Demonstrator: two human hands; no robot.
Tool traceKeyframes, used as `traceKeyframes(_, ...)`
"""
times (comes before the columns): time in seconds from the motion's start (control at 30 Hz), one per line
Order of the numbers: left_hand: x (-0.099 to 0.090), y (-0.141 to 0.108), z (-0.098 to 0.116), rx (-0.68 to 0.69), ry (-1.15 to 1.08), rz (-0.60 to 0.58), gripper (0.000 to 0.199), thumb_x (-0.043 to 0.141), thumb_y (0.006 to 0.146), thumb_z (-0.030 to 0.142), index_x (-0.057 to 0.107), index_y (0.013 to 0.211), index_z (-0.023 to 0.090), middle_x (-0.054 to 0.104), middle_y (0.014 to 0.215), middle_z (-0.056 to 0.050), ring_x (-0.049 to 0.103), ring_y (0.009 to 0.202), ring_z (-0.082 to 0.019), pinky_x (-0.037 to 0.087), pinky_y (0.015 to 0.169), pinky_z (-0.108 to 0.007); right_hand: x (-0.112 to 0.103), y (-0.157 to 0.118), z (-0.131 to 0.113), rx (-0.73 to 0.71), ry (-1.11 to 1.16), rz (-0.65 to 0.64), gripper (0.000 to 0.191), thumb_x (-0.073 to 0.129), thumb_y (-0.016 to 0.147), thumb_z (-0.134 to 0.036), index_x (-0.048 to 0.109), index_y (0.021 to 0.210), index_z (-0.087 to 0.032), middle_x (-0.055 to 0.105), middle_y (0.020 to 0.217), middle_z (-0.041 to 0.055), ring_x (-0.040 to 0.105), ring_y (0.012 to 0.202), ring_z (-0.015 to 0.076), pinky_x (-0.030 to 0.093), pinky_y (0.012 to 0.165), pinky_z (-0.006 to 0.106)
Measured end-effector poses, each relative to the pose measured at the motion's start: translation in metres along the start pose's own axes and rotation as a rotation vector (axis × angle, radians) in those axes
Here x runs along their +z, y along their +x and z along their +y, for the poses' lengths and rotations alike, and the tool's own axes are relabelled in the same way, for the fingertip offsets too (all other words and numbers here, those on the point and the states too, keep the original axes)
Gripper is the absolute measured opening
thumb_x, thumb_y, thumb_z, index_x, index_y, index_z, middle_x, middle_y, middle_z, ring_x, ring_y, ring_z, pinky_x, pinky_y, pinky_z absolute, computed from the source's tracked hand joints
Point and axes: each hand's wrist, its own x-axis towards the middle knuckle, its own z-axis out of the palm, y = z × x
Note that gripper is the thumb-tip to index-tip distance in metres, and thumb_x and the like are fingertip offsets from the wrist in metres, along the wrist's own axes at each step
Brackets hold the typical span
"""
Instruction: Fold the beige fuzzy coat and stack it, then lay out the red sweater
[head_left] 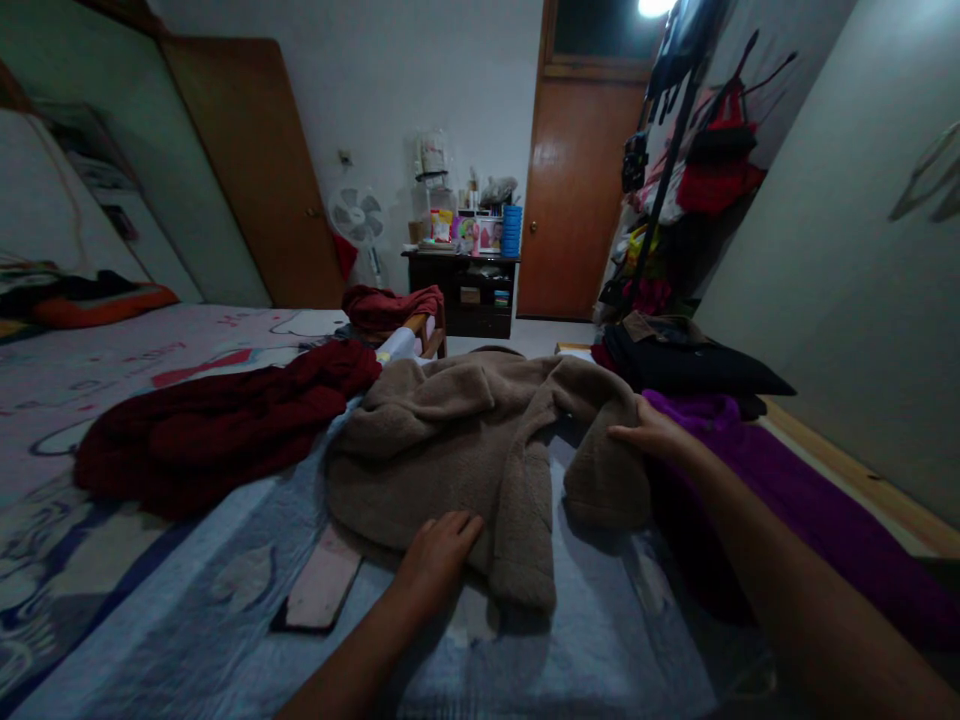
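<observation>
A brown fleece coat [465,450] lies spread on a light blue bed cover [585,640], one sleeve bent out to the right. My left hand [442,545] rests on the coat's lower part, its fingers lying over the fabric. At the right sleeve, my right hand [649,430] has the cloth's edge between thumb and fingers. A pink flat item with a dark edge [322,585] lies left of the coat's hem.
Dark red clothing [225,425] lies to the left. Purple fabric [795,500] and folded dark clothes [690,360] lie to the right. Beyond the bed stand a fan [358,215], a dark cabinet [427,285] and a wooden door [574,190].
</observation>
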Motion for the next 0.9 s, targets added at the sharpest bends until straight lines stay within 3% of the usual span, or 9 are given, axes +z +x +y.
traceKeyframes(0.1,-0.005,-0.002,-0.001,-0.059,0.061,0.04,0.049,0.048,0.08,0.007,0.054,0.125,0.023,0.059,0.123,-0.009,0.052,0.114,-0.027,0.043,0.091,-0.041,0.006,-0.015,-0.003,-0.051,0.131,-0.155,0.088,0.076,0.062,-0.029,0.039,0.14,-0.014,0.062,0.12,0.0112,0.062,0.107,0.0265,0.052,0.089,0.035)
traceKeyframes(0.2,-0.009,-0.001,0.001,-0.064,0.112,0.045,0.036,0.045,0.083,0.007,0.059,0.111,0.024,0.06,0.111,-0.008,0.053,0.105,-0.027,0.042,0.086,-0.04,-0.005,-0.014,-0.018,-0.079,0.203,-0.217,0.067,0.066,0.066,-0.018,0.049,0.131,-0.015,0.066,0.115,0.0093,0.063,0.103,0.0249,0.053,0.086,0.034)
traceKeyframes(0.23,-0.012,0.0,0.001,-0.049,0.115,0.048,0.034,0.045,0.083,0.007,0.059,0.109,0.024,0.059,0.11,-0.008,0.053,0.103,-0.026,0.042,0.085,-0.04,-0.013,-0.011,-0.025,-0.067,0.177,-0.189,0.058,0.062,0.069,-0.016,0.053,0.126,-0.015,0.067,0.111,0.009,0.064,0.101,0.0245,0.053,0.085,0.035)
traceKeyframes(0.4,-0.046,0.01,0.009,-0.025,0.087,0.118,0.033,0.057,0.073,0.008,0.058,0.103,0.024,0.058,0.105,-0.006,0.051,0.101,-0.026,0.041,0.083,-0.037,-0.076,0.017,-0.068,-0.063,-0.217,0.258,0.042,0.057,0.081,-0.016,0.061,0.122,-0.017,0.067,0.111,0.0101,0.063,0.097,0.0218,0.047,0.085,0.033)
traceKeyframes(0.5,-0.069,0.016,0.033,-0.029,0.033,0.179,0.033,0.059,0.072,0.012,0.056,0.103,0.024,0.057,0.104,-0.006,0.052,0.099,-0.025,0.042,0.083,-0.037,-0.106,0.029,-0.084,-0.011,-0.391,0.413,0.035,0.053,0.087,-0.017,0.065,0.119,-0.018,0.068,0.108,0.0118,0.062,0.096,0.022,0.043,0.084,0.034)
traceKeyframes(0.57,-0.075,0.018,0.059,-0.004,-0.011,0.193,0.031,0.059,0.072,0.014,0.056,0.101,0.024,0.057,0.103,-0.005,0.052,0.097,-0.025,0.043,0.081,-0.037,-0.113,0.033,-0.085,0.021,-0.487,0.465,0.037,0.048,0.092,-0.02,0.061,0.126,-0.012,0.067,0.11,0.0176,0.06,0.099,0.0237,0.039,0.083,0.037)
traceKeyframes(0.73,-0.047,0.02,0.122,0.131,-0.131,0.125,0.028,0.056,0.073,0.014,0.054,0.099,0.023,0.059,0.102,-0.006,0.054,0.095,-0.025,0.046,0.081,-0.038,-0.085,0.032,-0.068,0.014,-0.679,0.447,0.04,0.033,0.097,-0.016,0.061,0.125,-0.007,0.058,0.119,0.0271,0.045,0.118,0.0324,0.031,0.09,0.049)
traceKeyframes(0.8,-0.029,0.021,0.131,0.162,-0.182,0.046,0.031,0.058,0.072,0.016,0.056,0.102,0.022,0.06,0.107,-0.008,0.055,0.099,-0.026,0.047,0.083,-0.039,-0.059,0.027,-0.066,-0.011,-0.71,0.416,0.037,0.04,0.095,-0.017,0.061,0.123,-0.007,0.049,0.132,0.0288,0.037,0.125,0.0375,0.025,0.096,0.055)
traceKeyframes(0.9,-0.014,0.021,0.123,0.226,-0.285,-0.08,0.047,0.068,0.07,0.03,0.056,0.114,0.02,0.059,0.116,-0.011,0.055,0.107,-0.03,0.047,0.089,-0.041,-0.011,0.015,-0.078,-0.084,-0.742,0.341,0.044,0.054,0.088,-0.022,0.055,0.131,-0.014,0.038,0.144,0.0236,0.032,0.13,0.0387,0.022,0.103,0.056)
